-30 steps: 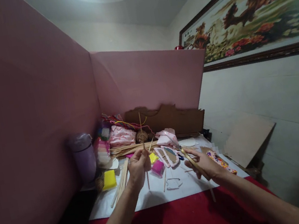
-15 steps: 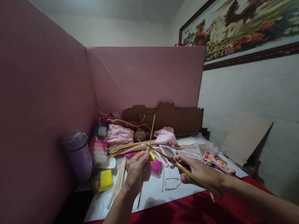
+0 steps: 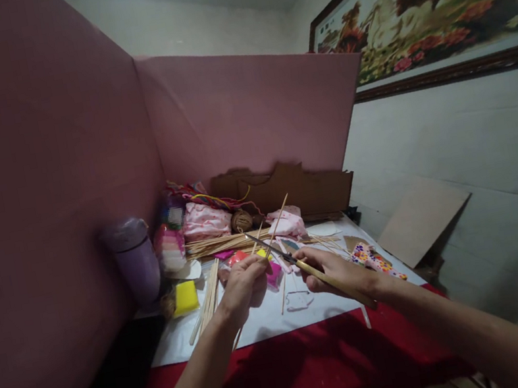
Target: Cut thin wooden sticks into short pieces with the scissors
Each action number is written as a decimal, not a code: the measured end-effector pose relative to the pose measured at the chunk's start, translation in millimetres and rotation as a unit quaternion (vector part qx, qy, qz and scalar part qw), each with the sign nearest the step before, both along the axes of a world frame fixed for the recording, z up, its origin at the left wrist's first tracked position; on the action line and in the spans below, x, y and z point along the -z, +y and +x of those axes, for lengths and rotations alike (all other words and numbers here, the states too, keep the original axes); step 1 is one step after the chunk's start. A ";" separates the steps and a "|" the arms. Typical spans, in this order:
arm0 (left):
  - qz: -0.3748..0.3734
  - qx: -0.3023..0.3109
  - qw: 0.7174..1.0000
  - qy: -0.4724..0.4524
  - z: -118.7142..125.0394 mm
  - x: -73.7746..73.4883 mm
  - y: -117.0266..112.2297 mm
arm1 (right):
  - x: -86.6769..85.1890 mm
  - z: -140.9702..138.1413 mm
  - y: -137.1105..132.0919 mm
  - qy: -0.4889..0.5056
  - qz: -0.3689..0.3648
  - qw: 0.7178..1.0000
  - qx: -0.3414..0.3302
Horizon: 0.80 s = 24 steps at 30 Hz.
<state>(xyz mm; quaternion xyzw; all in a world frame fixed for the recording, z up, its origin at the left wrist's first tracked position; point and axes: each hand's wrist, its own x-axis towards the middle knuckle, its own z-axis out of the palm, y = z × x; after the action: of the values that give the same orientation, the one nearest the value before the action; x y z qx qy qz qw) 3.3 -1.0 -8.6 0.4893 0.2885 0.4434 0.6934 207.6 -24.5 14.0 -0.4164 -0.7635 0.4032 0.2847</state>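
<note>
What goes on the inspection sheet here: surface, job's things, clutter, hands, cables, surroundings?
Surface: white sheet over red cloth.
Job's things: thin wooden stick; gold-handled scissors, crossing the stick in this view, contact unclear.
Clutter: stick bundle, yellow packet, twine ball, pink-patterned fabric.
Hands: left hand closed on the stick; right hand grips the scissors.
Cables: nothing seen.
Surroundings: pink partition behind and at left, purple container, framed horse picture at right.

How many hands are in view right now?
2: the left hand, pinching a thin wooden stick, and the right hand, holding gold-handled scissors. Neither is fully hidden; no others show.
</note>
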 end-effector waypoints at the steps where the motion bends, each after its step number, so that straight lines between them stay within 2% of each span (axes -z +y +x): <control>1: -0.002 -0.001 1.000 0.001 0.1 0.0 0.3 | 0.3 -0.1 0.3 -0.005 0.001 1.000 0.002; 10: -0.004 -0.017 1.000 0.025 2.1 -5.5 -1.6 | -2.6 1.1 1.7 -0.037 0.031 0.999 -0.004; 18: 0.011 -0.021 0.998 0.053 0.6 -5.0 -1.5 | -2.1 6.2 7.4 -0.046 0.011 0.998 -0.029; 24: 0.017 -0.037 0.998 0.051 0.3 -5.8 -1.7 | -0.5 0.6 6.1 -0.017 0.007 1.000 -0.017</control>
<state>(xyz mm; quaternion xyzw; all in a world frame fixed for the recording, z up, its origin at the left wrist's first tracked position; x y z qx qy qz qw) 3.6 -2.7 -2.9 0.5121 0.3337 0.4485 0.6521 208.2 -18.3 14.5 -0.4079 -0.7783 0.3954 0.2674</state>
